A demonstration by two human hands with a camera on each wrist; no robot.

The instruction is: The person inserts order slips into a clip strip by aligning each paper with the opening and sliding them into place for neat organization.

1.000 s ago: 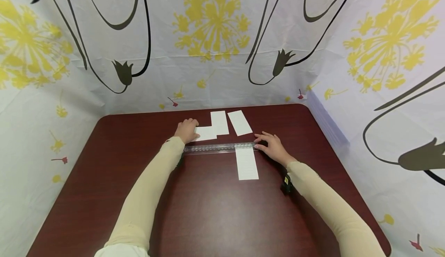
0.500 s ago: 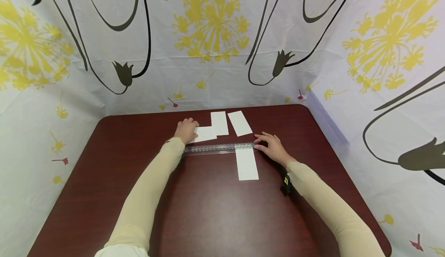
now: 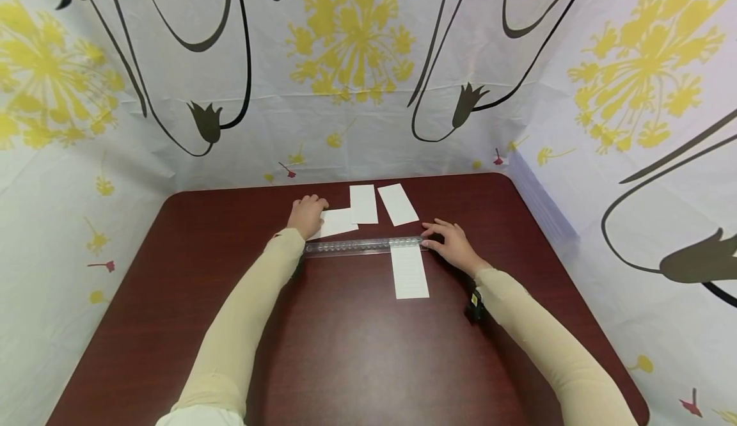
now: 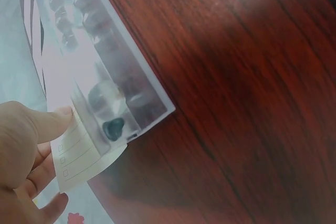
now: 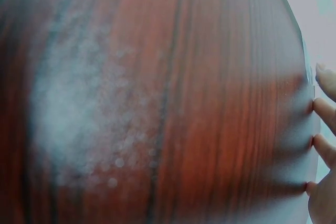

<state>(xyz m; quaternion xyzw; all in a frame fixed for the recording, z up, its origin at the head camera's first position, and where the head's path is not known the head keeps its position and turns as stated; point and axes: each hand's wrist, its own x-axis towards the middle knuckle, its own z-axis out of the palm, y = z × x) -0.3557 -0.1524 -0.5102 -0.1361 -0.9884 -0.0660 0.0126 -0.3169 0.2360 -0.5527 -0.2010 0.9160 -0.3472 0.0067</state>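
A long, narrow clear plastic strip [image 3: 351,246] was laid nearly straight from 9 to 3 o'clock in the head view; rounded bumps were shown in rows inside it, and a small dark patch was seen near one end. A white card [image 3: 338,222] was pinched at its 9 o'clock end, slightly skewed, at 11 o'clock from the strip's middle. Ruled lines and small printed squares were seen on it from the left wrist.
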